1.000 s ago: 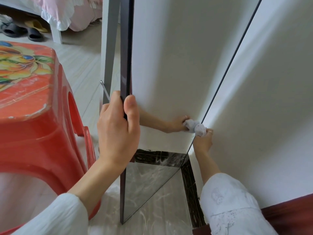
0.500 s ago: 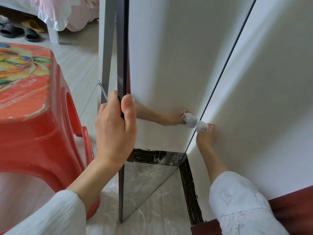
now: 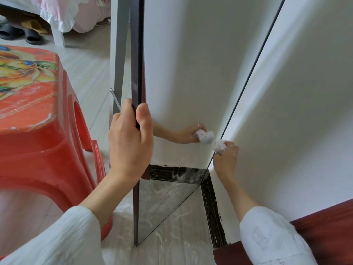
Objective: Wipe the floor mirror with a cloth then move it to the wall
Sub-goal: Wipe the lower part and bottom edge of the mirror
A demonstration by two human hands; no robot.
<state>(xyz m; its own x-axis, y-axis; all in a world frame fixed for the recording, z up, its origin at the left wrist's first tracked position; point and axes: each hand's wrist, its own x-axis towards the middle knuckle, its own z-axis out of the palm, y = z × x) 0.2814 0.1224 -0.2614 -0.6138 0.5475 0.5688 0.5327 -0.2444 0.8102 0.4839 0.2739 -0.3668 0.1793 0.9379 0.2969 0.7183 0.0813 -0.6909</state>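
A tall floor mirror (image 3: 191, 73) with a thin dark frame stands upright on the floor, its glass facing right and reflecting the white wall. My left hand (image 3: 129, 142) grips the mirror's near left edge at mid height, thumb on the glass side. My right hand (image 3: 226, 157) holds a small crumpled white cloth (image 3: 219, 145) against the mirror's far right edge, low down. The reflection of that hand and cloth shows in the glass. The white wall (image 3: 296, 111) rises just right of the mirror.
A red plastic stool (image 3: 38, 121) with a flower print stands close on the left. The mirror's grey back support leg (image 3: 119, 54) stands behind the frame. A dark skirting board (image 3: 212, 211) runs along the wall. A bed and slippers (image 3: 28, 35) lie at the far left.
My right hand has slid the cloth a little up along the mirror's right edge. My left hand keeps its grip on the frame.
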